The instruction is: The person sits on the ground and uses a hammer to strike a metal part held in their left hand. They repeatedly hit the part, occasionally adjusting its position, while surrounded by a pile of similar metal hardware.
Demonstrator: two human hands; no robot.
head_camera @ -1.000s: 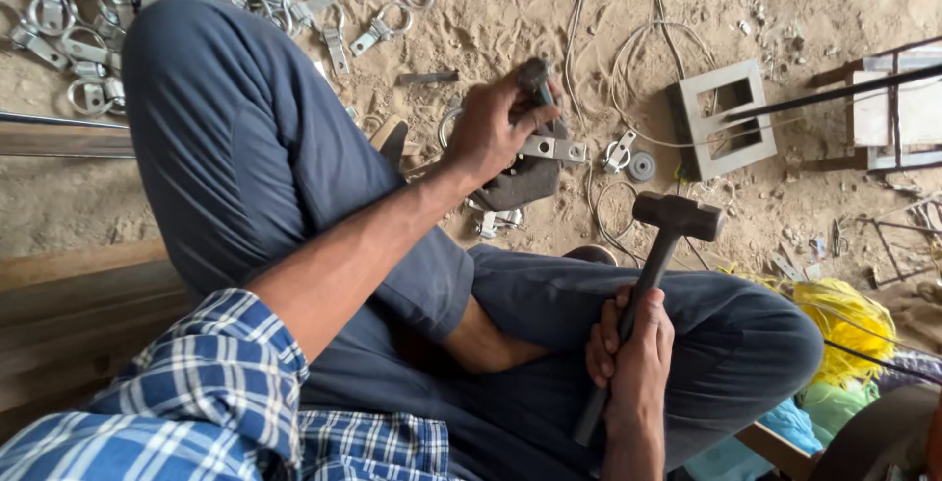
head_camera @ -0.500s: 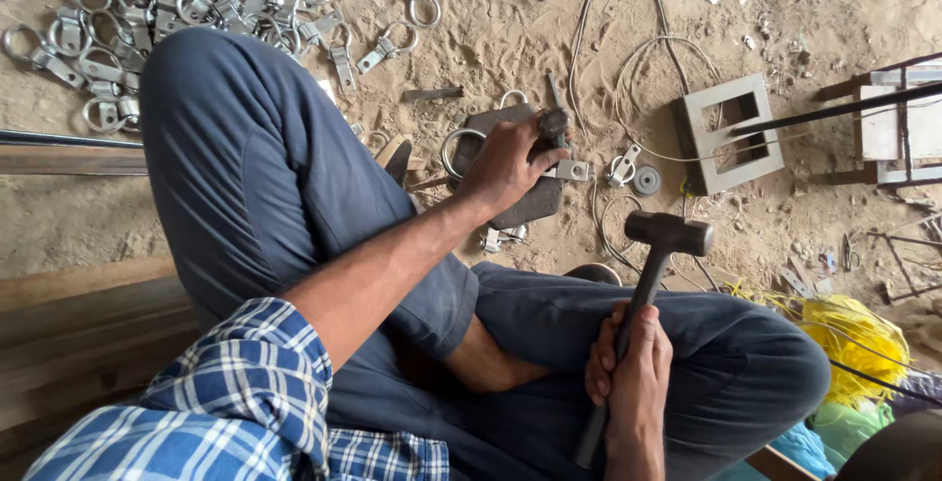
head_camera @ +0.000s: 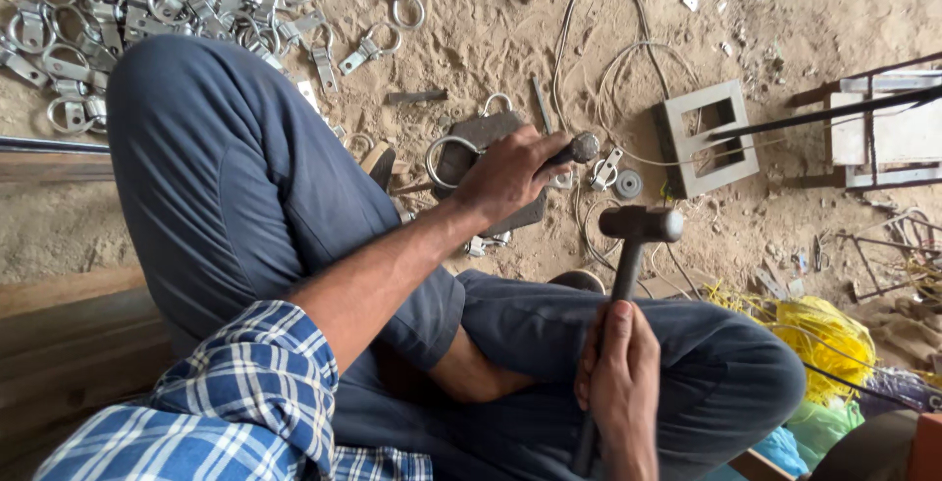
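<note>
Down at the middle of the view, the left hand [head_camera: 510,175] is clamped around a short dark metal punch [head_camera: 579,149], whose rounded head pokes out past the knuckles. The hand rests over a flat dark steel block [head_camera: 491,137] lying on the sandy floor [head_camera: 491,39]; a metal ring [head_camera: 446,152] sits at the block's left edge, just beside the fingers. The right hand [head_camera: 618,378] is wrapped tight on the lower handle of a hammer [head_camera: 628,255], holding it upright over the right thigh, its dark head raised just below and to the right of the punch, not touching it. A small round washer [head_camera: 628,184] and a little bracket [head_camera: 604,169] lie on the sand between the punch and a grey rectangular metal frame [head_camera: 706,137]. Thin white wire [head_camera: 599,29] loops across the floor above. Further out at the upper left, a heap of shiny ring-and-clip fittings [head_camera: 147,0] spreads beyond the raised left knee. Yellow cord [head_camera: 814,334] bunches at the right.
</note>
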